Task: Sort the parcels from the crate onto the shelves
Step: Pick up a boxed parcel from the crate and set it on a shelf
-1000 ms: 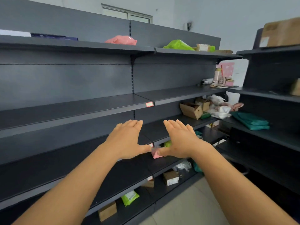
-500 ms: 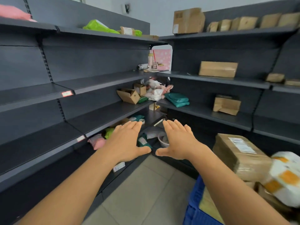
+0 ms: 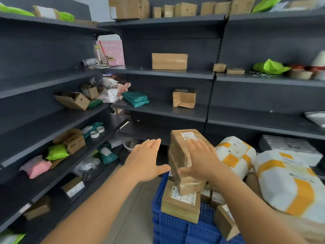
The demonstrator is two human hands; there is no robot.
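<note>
1. Head view shows the blue plastic lattice crate [image 3: 177, 224] low in the middle, packed with parcels, so everything sits within reach of both arms.
2. A tall brown taped cardboard parcel [image 3: 182, 155] stands tilted on top of the crate's load; I judge it the next one to take.
3. The right hand [image 3: 202, 161] lies with straight fingers over this parcel's upper face, with the thumb low on its left side, nothing clamped; real contact I cannot tell.
4. The left hand [image 3: 146, 162], just left of the crate, is also spread flat and holds nothing, probably ready for the opposite side.
5. White plastic bags with orange squares [image 3: 288, 184] lean right of the crate.
6. Dark grey metal shelves [image 3: 158, 74] beyond the crate already carry boxes.
7. White address labels are visible, but the print is too blurred to read.
</note>
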